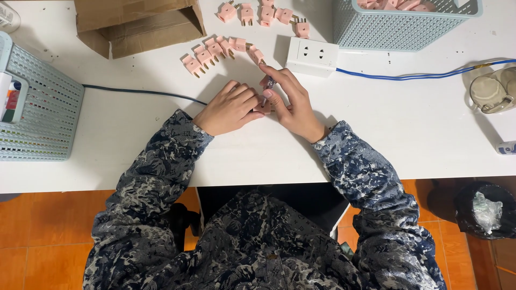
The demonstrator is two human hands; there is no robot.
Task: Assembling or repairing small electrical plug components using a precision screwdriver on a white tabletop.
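Note:
My left hand point(228, 109) lies on the white table point(408, 134), fingers closed over a small pink plug point(263, 107) and pressing it down. My right hand point(293, 102) grips a thin screwdriver point(269, 84) upright, its tip at the same pink plug between the two hands. Just beyond my hands a row of several pink plugs point(215, 51) with brass pins lies on the table. More pink plugs point(263, 13) lie farther back.
A white socket block point(312, 56) with a blue cable point(408, 75) sits right of the plugs. A pale blue basket point(400, 24) holds pink parts at the back right; another basket point(37, 102) stands left. A cardboard box point(137, 24) is behind.

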